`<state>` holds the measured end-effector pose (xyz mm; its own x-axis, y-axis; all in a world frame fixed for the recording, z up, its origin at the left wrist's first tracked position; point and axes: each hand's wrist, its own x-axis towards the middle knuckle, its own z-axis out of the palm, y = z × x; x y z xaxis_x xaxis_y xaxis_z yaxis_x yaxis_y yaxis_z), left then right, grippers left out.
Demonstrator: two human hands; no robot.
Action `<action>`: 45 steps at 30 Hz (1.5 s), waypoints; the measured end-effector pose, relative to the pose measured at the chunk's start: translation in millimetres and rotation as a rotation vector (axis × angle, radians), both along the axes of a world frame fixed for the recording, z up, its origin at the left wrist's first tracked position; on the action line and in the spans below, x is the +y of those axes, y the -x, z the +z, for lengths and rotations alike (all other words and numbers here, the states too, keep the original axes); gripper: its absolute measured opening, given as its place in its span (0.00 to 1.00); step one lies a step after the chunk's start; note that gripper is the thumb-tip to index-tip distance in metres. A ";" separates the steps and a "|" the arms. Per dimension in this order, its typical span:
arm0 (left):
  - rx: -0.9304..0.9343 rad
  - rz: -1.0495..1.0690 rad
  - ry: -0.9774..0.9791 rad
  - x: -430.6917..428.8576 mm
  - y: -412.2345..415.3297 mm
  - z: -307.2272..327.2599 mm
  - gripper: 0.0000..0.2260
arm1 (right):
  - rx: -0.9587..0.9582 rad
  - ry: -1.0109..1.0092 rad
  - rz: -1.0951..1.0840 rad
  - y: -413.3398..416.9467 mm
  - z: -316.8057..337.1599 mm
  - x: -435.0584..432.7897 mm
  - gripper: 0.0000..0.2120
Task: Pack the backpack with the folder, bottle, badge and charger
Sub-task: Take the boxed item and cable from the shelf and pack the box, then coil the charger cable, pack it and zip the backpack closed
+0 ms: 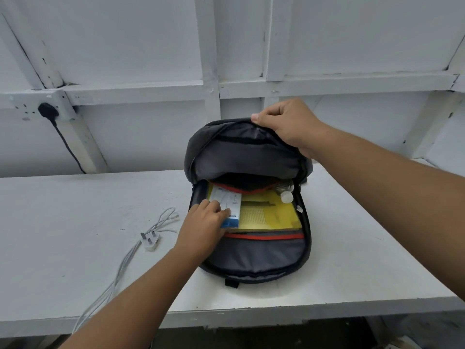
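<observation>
Badge [227,205] placement is the step we judge to be in hand: it lies on the yellow folder [269,212] inside the open backpack [251,258], bottle [285,193] tucked at the right. We advise sliding it flat and clear of the zip. Left hand [203,225] reaches in, fingers pressed on the badge; right hand [284,122] pinches the flap rim, arm extended. Charger [151,241] remains on the table [75,222].
</observation>
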<state>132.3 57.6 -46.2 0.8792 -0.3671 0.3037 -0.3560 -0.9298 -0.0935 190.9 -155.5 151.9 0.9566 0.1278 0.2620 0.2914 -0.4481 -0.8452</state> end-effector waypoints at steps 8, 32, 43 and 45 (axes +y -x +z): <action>0.148 0.128 0.044 -7.5 -32.1 -2.6 0.35 | -0.009 0.022 0.030 -0.1 -4.8 1.7 0.09; -0.386 0.146 1.079 22.9 34.6 71.7 0.11 | -0.087 0.176 0.284 31.9 -53.1 -8.8 0.08; 0.223 -0.044 0.326 2.9 29.2 -32.5 0.26 | -0.002 0.657 0.507 80.3 -193.9 -6.9 0.09; 0.187 -0.036 0.265 2.0 40.9 -57.3 0.26 | -0.061 0.781 0.515 92.4 -219.1 -9.4 0.22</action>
<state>91.4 59.7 -103.5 0.9166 -0.3291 0.2270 -0.3775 -0.8995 0.2201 98.5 -165.0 -67.2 0.7204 0.6930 -0.0287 0.6459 -0.6854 -0.3361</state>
